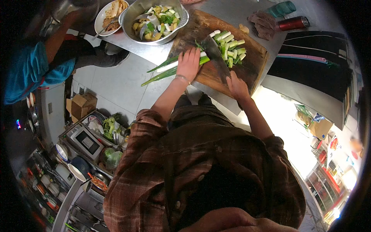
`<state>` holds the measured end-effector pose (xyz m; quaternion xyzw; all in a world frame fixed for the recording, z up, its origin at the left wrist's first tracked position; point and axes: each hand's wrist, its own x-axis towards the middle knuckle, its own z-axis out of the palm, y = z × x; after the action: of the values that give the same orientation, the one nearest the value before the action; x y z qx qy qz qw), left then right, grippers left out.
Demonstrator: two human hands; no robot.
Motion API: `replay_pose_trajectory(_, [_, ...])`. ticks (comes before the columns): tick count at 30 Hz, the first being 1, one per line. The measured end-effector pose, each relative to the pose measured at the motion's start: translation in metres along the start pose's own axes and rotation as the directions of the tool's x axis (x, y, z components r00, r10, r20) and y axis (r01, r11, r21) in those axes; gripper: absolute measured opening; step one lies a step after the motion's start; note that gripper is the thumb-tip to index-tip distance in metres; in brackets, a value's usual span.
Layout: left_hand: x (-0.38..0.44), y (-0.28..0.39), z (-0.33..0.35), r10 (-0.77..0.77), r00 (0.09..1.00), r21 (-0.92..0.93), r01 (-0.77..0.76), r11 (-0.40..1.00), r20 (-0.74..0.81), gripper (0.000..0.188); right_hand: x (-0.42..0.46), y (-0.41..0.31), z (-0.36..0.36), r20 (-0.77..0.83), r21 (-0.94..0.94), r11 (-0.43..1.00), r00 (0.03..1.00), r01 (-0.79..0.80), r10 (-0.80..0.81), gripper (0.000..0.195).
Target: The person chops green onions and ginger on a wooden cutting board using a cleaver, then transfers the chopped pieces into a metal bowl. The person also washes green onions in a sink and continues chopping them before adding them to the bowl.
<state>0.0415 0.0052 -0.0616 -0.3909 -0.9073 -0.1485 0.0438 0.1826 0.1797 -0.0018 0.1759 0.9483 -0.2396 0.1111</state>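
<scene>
My left hand (189, 64) presses down on a bunch of green onions (166, 68), whose green leaves stick out past the left edge of the wooden chopping board (246, 76). The handle of a cleaver (216, 58) is in my right hand (237, 87); its broad dark blade lies between the bunch and a heap of cut green onion pieces (230, 47). Behind the board's left corner stands a metal pot (153, 43) with cut vegetables and what looks like a blade hub inside.
A white plate of food (98, 24) with a utensil is left of the pot. A brown cloth (262, 24), a red cylinder (292, 23) and a green-blue container (281, 9) lie at the right. Another person in a blue garment (29, 69) is at the left, near a cardboard box (84, 103).
</scene>
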Motion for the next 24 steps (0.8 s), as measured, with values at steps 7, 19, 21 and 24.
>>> replay_pose_trajectory(7, [0.02,0.003,-0.018,-0.059,0.993,-0.024,0.062,0.998,0.103,0.082,-0.017,0.0,-0.014,-0.097,0.137,0.99,0.994,-0.03,0.044,0.022])
replay_pose_trajectory(19, [-0.004,-0.002,-0.002,-0.096,0.995,-0.019,0.095,0.995,-0.025,0.071,-0.02,-0.032,-0.027,0.175,0.039,0.998,0.984,-0.046,0.038,0.022])
replay_pose_trajectory(21, [-0.006,-0.003,0.001,-0.083,0.995,-0.006,0.083,0.997,-0.052,0.07,-0.009,-0.036,-0.027,0.181,0.098,0.995,0.983,-0.025,0.006,0.022])
replay_pose_trajectory(24, [-0.01,-0.004,0.012,-0.073,0.994,0.005,0.074,0.997,-0.077,0.069,0.021,-0.043,-0.01,0.134,0.071,0.997,0.991,0.02,-0.029,0.022])
